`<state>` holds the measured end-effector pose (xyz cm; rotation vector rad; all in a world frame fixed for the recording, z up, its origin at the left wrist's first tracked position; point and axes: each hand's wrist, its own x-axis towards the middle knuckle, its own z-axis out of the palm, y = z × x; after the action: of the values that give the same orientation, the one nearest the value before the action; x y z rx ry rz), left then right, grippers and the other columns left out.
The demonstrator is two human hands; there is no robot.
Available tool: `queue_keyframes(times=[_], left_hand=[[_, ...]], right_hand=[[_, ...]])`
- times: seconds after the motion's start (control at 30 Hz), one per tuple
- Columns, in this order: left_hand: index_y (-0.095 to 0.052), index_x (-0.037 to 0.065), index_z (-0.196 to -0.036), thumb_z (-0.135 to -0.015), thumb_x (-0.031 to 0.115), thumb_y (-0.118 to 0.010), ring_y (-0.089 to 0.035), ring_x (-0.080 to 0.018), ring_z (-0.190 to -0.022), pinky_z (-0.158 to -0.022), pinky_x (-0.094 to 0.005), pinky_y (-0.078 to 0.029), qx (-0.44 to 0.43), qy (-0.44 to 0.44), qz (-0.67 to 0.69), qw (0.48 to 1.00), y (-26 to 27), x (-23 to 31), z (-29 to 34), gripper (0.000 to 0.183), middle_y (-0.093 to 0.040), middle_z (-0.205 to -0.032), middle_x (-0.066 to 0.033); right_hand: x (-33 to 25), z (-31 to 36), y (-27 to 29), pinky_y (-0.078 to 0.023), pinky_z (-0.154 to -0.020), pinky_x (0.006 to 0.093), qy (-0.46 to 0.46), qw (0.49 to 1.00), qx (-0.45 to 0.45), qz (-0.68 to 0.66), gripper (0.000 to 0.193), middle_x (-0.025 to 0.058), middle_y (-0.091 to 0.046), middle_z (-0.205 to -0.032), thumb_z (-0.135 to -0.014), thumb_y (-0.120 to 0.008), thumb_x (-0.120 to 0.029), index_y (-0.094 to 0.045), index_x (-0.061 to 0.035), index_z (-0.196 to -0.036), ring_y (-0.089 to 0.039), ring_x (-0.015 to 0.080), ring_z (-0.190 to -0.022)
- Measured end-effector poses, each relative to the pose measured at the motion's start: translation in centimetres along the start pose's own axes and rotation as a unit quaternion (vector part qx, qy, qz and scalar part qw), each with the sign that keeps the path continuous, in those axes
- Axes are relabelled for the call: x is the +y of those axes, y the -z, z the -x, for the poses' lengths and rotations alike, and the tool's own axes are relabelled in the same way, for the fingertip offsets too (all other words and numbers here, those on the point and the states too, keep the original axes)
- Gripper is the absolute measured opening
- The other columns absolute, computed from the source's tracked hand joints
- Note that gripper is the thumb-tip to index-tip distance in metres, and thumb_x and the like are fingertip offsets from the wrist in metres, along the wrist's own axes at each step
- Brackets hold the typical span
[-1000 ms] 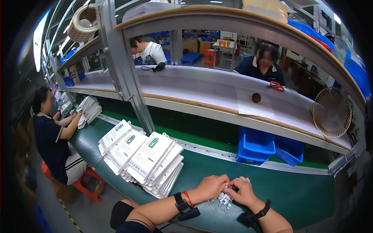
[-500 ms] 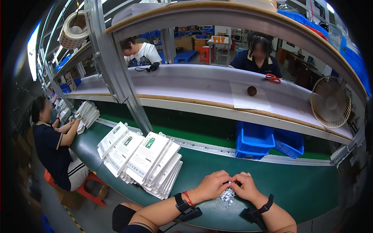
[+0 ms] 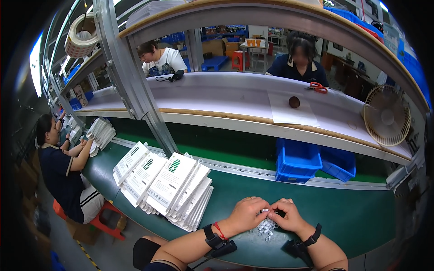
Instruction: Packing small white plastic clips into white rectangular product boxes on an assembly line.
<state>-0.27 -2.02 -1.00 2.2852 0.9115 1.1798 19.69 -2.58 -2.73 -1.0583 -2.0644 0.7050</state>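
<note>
My left hand [image 3: 245, 214] and my right hand [image 3: 286, 215] meet at the near edge of the green work surface [image 3: 352, 221]. Between their fingertips they pinch one small white plastic clip [image 3: 265, 210]. Just below it, under both hands, lies a small heap of white clips [image 3: 266, 226]. Both wrists carry black straps, and the left also has a red cord.
Fanned stacks of white flat packages [image 3: 172, 185] lie to my left. Blue bins [image 3: 312, 165] sit under the pale shelf, which holds a small fan [image 3: 386, 116], red scissors [image 3: 318, 87] and a brown ball [image 3: 294, 102]. A seated person [image 3: 58, 167] works at left; two people face me across the shelf.
My hands stay together over the clip heap, fingers shifting slightly on one clip. The view has shifted a little.
</note>
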Motion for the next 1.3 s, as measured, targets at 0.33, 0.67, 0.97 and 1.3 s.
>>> queue_keyframes(times=[0.33, 0.67, 0.97, 1.3], left_hand=[[-0.065, 0.007, -0.083, -0.073, 0.008, -0.068, -0.059, -0.0259, -0.073, -0.067, -0.0345, -0.047, -0.038, -0.022, -0.009, 0.999, -0.25, 0.14, 0.24, 0.010, -0.061, -0.078, -0.0062], [-0.064, 0.005, -0.085, -0.076, 0.010, -0.068, -0.060, -0.0282, -0.071, -0.064, -0.0364, -0.047, -0.043, 0.002, 0.004, 0.999, -0.50, -0.10, 0.21, 0.011, -0.062, -0.079, -0.0095], [-0.064, 0.004, -0.087, -0.073, 0.003, -0.063, -0.061, -0.0278, -0.074, -0.066, -0.0364, -0.049, -0.043, 0.007, 0.022, 0.999, -0.55, -0.13, 0.25, 0.014, -0.062, -0.082, -0.0096], [-0.063, 0.005, -0.086, -0.073, 0.001, -0.063, -0.060, -0.0274, -0.077, -0.068, -0.0359, -0.048, -0.056, 0.000, 0.026, 0.998, -0.66, -0.24, 0.49, 0.014, -0.060, -0.084, -0.0082]], right_hand=[[0.00, -0.06, 0.12, -0.033, -0.075, 0.0307, 0.010, 0.999, -0.017, -0.028, 0.010, -0.0023, -0.063, -0.075, -0.079, -0.070, -0.021, -0.067, -0.0122, -0.079, -0.055, 0.0146, -0.075], [0.07, -0.02, 0.18, -0.034, -0.076, 0.0313, -0.021, 0.998, -0.012, -0.054, 0.008, -0.0007, -0.063, -0.076, -0.082, -0.067, -0.019, -0.066, -0.0108, -0.082, -0.055, 0.0159, -0.074], [-0.41, -0.15, 0.31, -0.035, -0.076, 0.0306, -0.040, 0.997, -0.004, -0.063, 0.011, -0.0009, -0.063, -0.076, -0.078, -0.071, -0.019, -0.066, -0.0116, -0.084, -0.058, 0.0143, -0.073], [-0.40, -0.09, 0.03, -0.035, -0.077, 0.0305, -0.057, 0.996, 0.004, -0.068, 0.013, -0.0011, -0.063, -0.076, -0.076, -0.073, -0.018, -0.065, -0.0117, -0.082, -0.058, 0.0143, -0.073]])
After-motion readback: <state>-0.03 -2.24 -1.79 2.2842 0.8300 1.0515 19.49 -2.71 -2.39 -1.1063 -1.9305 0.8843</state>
